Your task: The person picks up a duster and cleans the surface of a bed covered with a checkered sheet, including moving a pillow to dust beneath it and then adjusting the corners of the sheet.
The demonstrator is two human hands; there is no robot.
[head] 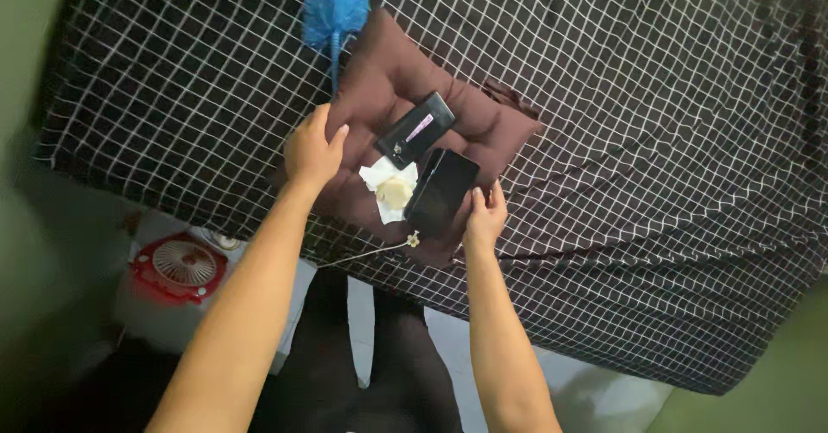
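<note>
Head view: two phones (416,129) on one cushion (388,71); left hand (312,150) open, right hand (486,217) touching one.

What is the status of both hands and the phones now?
Left hand open on brown square cushion. Right hand touching flat black phone. Second dark phone, white tissue between; nothing blocking.

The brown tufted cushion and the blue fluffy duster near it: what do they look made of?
The brown tufted cushion looks like soft matte fabric over padding, judging by its stitched dimples and puffed squares. The blue fluffy duster seems synthetic fibre, perhaps microfibre, from its fuzzy bright strands; its thin blue handle looks plastic, though that is hard to tell.
</note>
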